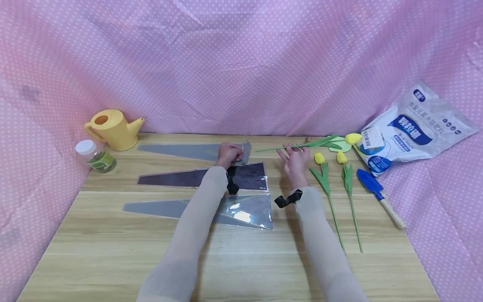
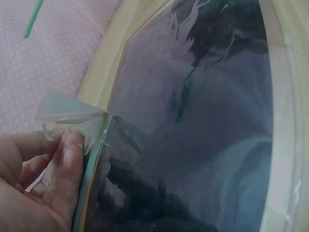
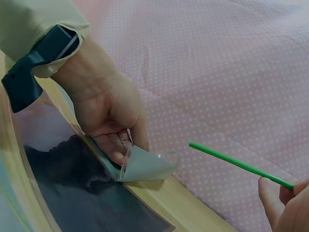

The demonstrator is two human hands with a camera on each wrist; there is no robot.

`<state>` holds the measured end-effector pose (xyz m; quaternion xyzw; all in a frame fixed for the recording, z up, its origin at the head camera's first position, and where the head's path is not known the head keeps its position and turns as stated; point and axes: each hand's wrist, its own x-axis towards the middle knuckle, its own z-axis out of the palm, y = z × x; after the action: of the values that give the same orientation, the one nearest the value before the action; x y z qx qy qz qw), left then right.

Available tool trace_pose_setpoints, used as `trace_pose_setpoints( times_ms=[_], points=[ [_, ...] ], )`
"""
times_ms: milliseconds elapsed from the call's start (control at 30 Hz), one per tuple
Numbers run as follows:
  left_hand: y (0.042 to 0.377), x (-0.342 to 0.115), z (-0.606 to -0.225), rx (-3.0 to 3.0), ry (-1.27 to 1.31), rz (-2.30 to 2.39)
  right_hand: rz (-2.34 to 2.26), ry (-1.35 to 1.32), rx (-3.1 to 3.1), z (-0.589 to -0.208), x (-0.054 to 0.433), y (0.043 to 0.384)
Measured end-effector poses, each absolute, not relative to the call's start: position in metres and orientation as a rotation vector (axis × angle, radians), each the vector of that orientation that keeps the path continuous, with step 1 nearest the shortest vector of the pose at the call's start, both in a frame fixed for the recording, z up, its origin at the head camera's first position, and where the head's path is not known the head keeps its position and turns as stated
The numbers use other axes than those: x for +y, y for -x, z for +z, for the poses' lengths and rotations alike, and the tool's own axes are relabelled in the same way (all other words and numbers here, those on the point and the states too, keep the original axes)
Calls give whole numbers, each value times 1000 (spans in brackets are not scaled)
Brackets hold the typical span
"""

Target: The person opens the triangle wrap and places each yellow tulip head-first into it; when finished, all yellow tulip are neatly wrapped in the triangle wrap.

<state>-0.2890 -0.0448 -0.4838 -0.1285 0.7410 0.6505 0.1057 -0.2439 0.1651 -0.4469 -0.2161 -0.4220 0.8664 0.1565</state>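
Observation:
My left hand (image 1: 229,154) pinches the wide end of the farthest grey flower sleeve (image 1: 181,151), a tapered plastic wrap. In the left wrist view its clear film (image 2: 67,107) is bent up at the fingers. To the right, my right hand (image 1: 296,162) holds a yellow artificial tulip (image 1: 320,142) by its green stem (image 3: 236,166). The stem's bare end points left toward the sleeve, a short gap away. Nearer me lie a dark flower sleeve (image 1: 173,178) and another grey one (image 1: 158,207), both flat. Two more yellow tulips (image 1: 327,186) (image 1: 349,180) lie right of my right hand.
At the back left stand a yellow watering can (image 1: 117,131) and a white-lidded jar (image 1: 99,158). A white fertilizer bag (image 1: 419,126) leans at the back right, with a blue trowel (image 1: 371,183) before it. Pink dotted cloth (image 1: 241,75) hangs behind the wooden table (image 1: 113,260).

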Motion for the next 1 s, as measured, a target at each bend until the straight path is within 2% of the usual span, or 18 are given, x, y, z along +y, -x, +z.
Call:
trace_pose_setpoints(
  times_ms=[533, 1000],
  points=[
    [288, -43, -484, 2215, 403, 1901, 2399, 642, -1277, -450, 135, 267],
    [286, -35, -480, 2312, 313, 1877, 2337, 587, -1393, -461, 137, 268]
  ],
)
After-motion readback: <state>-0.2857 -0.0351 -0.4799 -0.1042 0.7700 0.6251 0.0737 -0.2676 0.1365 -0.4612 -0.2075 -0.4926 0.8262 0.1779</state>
